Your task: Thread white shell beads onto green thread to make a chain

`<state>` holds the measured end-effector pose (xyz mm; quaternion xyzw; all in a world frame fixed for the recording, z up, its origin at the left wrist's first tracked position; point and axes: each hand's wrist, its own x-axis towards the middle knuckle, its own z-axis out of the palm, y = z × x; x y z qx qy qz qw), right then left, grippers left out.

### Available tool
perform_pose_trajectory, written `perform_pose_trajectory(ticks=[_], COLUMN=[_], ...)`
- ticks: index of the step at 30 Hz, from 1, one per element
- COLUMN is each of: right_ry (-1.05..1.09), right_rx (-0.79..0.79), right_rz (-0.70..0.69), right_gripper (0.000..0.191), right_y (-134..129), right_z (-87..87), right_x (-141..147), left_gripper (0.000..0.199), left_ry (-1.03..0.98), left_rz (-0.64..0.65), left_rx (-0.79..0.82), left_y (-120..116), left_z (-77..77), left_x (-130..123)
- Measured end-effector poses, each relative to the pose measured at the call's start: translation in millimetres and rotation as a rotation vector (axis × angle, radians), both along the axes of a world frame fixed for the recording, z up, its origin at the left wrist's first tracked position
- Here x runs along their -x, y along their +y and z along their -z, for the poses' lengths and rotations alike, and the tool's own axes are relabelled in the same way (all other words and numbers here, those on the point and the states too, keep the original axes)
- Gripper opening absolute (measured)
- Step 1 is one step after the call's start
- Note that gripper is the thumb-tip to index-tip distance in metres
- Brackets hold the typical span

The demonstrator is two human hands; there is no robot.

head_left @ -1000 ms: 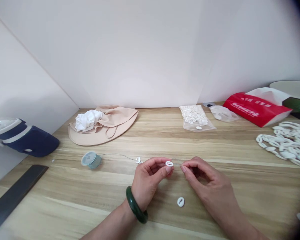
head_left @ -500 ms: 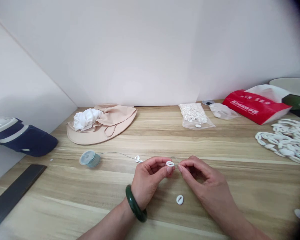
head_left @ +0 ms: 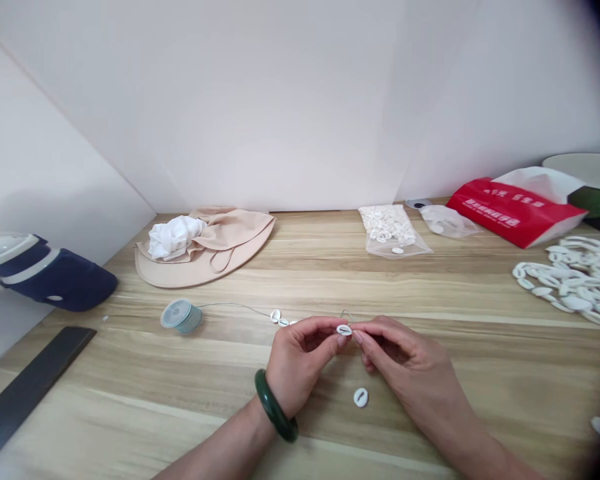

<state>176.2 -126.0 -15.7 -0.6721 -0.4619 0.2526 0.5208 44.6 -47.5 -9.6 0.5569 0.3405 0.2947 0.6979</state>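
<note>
Between the thumb and forefinger of my left hand (head_left: 303, 360) is a white cowrie shell (head_left: 344, 330). My right hand (head_left: 410, 363) is closed in a pinch at the shell's right end, its fingertips on thin cord (head_left: 347, 313) that loops up behind the shell. More of the pale green cord runs left from behind my left hand, past a few strung shells (head_left: 276, 316), to a spool (head_left: 181, 316). One loose cowrie shell (head_left: 361, 398) lies on the table below my hands. Inside the pinch of my right hand, details are too small to make out.
A zip bag of shells (head_left: 390, 227) and a clear bag (head_left: 445, 221) lie at the back. At right are a red tissue pack (head_left: 515, 212) and a heap of strung shells (head_left: 580, 283). A beige hat (head_left: 230, 250), blue jug (head_left: 65, 280) and dark bar (head_left: 30, 393) sit left.
The right fingers have moved in close against the shell, where a short gap of cord showed before. The held shell has tilted slightly. A little more of the strung shells shows left of my left hand.
</note>
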Motion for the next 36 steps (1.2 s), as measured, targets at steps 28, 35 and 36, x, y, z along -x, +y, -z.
perform_pose_trajectory(ticks=[28,35,36], right_ry=[-0.210,-0.385,-0.382], right_rx=[-0.143,-0.204,-0.212], right_rz=[-0.051,-0.092,-0.094], right_gripper=[0.005,0.009,0.009], right_y=[-1.8,-2.8,-3.0], right_z=[1.9,1.2,0.8], right_x=[-0.5,-1.8,-2.1], left_gripper=[0.025,0.023,0.023], left_ry=[0.098,0.047,0.034], left_rz=[0.060,0.063,0.066], left_rx=[-0.130,-0.029,-0.009], left_y=[-9.5,-11.2,-11.3], left_z=[-1.9,-2.5,-2.8], left_x=[1.8,1.1,0.8])
